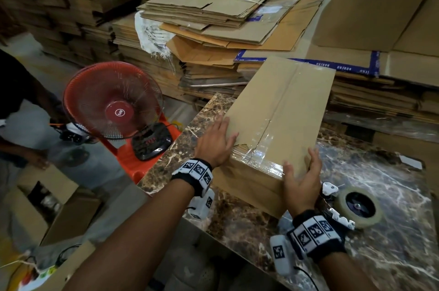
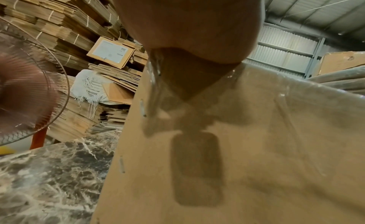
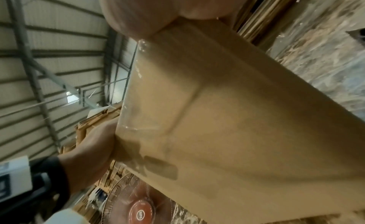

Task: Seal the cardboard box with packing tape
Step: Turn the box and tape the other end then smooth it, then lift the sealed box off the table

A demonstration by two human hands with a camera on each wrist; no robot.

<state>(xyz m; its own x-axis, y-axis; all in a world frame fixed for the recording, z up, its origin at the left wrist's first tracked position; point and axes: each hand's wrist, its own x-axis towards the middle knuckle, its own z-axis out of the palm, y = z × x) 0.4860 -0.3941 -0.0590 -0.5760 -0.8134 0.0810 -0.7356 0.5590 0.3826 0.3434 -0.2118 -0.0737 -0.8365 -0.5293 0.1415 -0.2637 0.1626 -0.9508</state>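
A long brown cardboard box [image 1: 285, 105] lies on the marble table [image 1: 392, 255], flaps down. Clear packing tape [image 1: 263, 148] runs along its top seam and wraps over the near end, wrinkled there. My left hand [image 1: 218, 141] lies flat on the box's near left top corner, fingers straight. My right hand [image 1: 301, 176] presses the near right corner, fingers up over the top edge and thumb on the taped end. The tape dispenser [image 1: 356, 207] with its roll lies on the table just right of that hand. The wrist views show the box's side [image 2: 256, 149] [image 3: 237, 133] up close.
A red fan [image 1: 111, 103] stands on an orange stool [image 1: 133, 160] left of the table. Stacks of flattened cardboard [image 1: 213, 17] fill the back and right. Another person [image 1: 14, 91] bends at far left over an open box [image 1: 47, 202] on the floor.
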